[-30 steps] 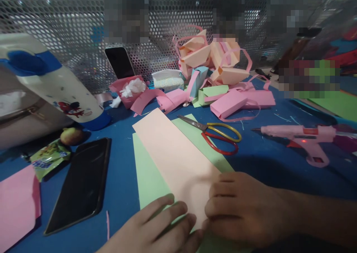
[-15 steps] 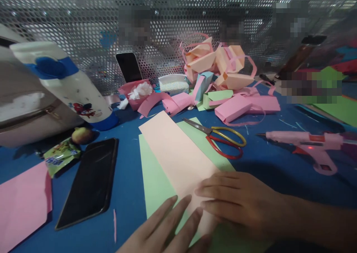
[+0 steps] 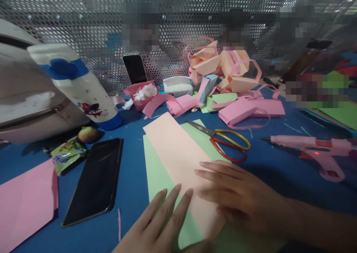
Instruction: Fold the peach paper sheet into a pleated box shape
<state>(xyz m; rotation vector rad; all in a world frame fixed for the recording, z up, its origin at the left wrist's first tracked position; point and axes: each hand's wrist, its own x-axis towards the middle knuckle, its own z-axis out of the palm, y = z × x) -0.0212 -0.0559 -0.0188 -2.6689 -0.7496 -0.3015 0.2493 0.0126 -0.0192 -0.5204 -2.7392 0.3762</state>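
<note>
A long peach paper strip [image 3: 178,156] lies slantwise over a light green sheet of paper [image 3: 156,178] on the blue table. My left hand [image 3: 158,223] has its fingers spread over the strip's left edge and the green sheet. On the strip's right side rests my right hand [image 3: 240,197], fingers stretched out and slightly blurred. Neither hand grips anything. Scissors [image 3: 214,133] with one yellow and one red handle lie partly on the green sheet, blades pointing away to the left.
At right is a pink glue gun [image 3: 315,145] with a lit red light. A phone [image 3: 95,182], a snack packet [image 3: 68,154], pink paper [image 3: 25,204] and a white bottle [image 3: 83,86] are at left. Folded paper bags [image 3: 237,82] pile up before the perforated metal screen [image 3: 173,33].
My right hand has shifted slightly up the strip, its fingers now more spread. My left fingers have drawn a little left, uncovering more of the strip's near end. The view has shifted slightly.
</note>
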